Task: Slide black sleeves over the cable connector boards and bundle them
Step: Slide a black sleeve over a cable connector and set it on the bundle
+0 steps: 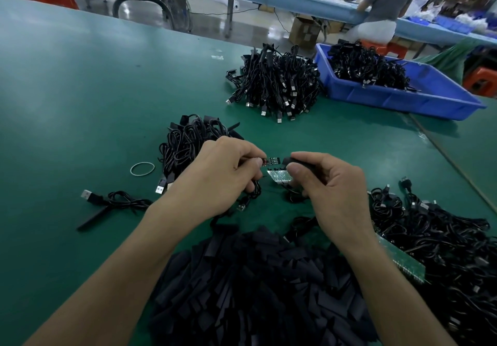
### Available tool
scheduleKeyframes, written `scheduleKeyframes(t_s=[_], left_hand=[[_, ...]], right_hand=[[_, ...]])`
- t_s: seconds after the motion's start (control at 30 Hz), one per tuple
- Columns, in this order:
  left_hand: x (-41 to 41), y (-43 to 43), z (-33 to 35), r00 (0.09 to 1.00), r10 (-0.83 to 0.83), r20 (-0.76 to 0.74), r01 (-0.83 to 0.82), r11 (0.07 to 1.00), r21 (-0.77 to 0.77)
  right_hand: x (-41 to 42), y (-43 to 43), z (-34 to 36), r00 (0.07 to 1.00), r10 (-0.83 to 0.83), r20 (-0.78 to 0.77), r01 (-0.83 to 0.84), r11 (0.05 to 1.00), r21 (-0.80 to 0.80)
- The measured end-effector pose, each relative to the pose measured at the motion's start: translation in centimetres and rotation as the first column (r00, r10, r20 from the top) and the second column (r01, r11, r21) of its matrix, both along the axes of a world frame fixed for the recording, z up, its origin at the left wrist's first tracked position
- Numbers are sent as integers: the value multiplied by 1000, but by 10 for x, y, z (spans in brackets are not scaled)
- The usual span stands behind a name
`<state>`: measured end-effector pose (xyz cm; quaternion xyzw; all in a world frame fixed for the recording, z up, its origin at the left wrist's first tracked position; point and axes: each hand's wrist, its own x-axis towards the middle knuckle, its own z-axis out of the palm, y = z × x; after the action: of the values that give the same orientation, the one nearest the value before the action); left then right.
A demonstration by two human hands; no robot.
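My left hand (220,176) pinches a small connector board (272,160) with its black cable hanging below. My right hand (328,181) pinches a black sleeve (291,160), whose open end faces the board's tip and nearly touches it. A second bare board (279,177) lies on the green table just under my hands. A big heap of loose black sleeves (255,286) fills the near table edge. Unsleeved cables with boards lie in a pile at the right (435,241). A pile of cables (188,141) sits behind my left hand.
A rubber band (142,169) and one sleeved cable (107,202) lie at the left. A bundled cable heap (277,82) and a blue bin (419,98) holding more cables stand at the far right. A person sits at the bench beyond.
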<state>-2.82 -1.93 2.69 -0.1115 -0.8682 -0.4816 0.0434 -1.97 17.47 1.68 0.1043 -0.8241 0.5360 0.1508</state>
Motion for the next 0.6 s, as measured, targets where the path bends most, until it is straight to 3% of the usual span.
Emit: scheduleKeyframes(t_s=[0.6], left_hand=[[0, 0, 4, 996, -73, 53, 70, 996, 52]], right_hand=[[5, -10, -1, 998, -61, -32, 61, 998, -16]])
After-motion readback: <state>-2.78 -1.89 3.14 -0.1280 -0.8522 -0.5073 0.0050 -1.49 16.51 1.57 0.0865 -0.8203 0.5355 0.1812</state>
